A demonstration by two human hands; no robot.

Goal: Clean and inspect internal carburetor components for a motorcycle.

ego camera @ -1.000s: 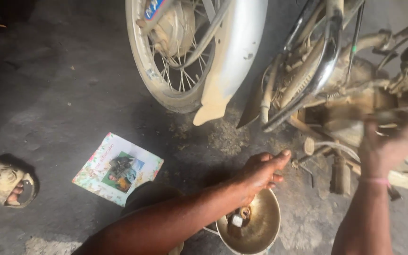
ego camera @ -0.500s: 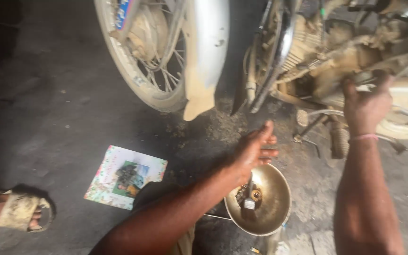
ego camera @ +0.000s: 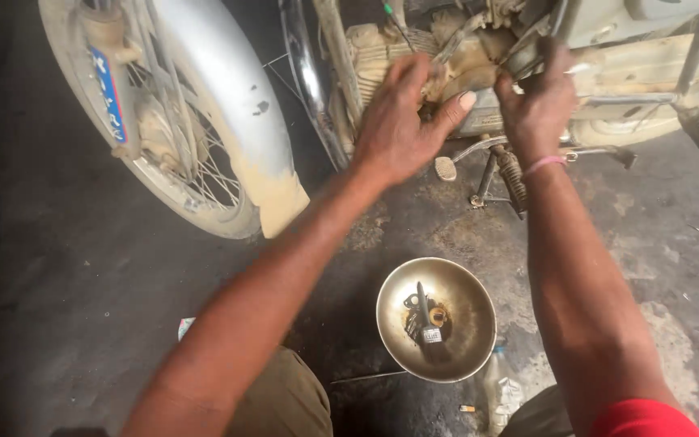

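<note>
Seen from the head camera, both hands are raised to the engine (ego camera: 446,57) of a dusty motorcycle that fills the top of the frame. The left hand (ego camera: 402,121) sits at upper centre, its fingers spread and pressed against the mud-caked engine casing, thumb stretched out to the right — it rests on the metal rather than closing around anything. The right hand (ego camera: 540,101) is just beside it at upper right, fingers curled up around a part at the engine's side; what exactly it grips is hidden by the fingers themselves. A pink band (ego camera: 544,165) circles that wrist.

Below the two hands, the kick-stand and foot-peg linkage (ego camera: 491,174) hangs down from the frame. At upper left stands the front wheel (ego camera: 163,137) with its spokes, partly covered by a silver mudguard (ego camera: 236,105) whose lower tip is coated in tan mud.

On the stained concrete floor (ego camera: 58,307), at lower centre between the two forearms, lies a round metal bowl (ego camera: 467,324) — inside it sit a few small dark parts and bolts (ego camera: 424,317). A crumpled clear plastic bottle (ego camera: 502,396) lies touching the bowl's lower right edge.
</note>
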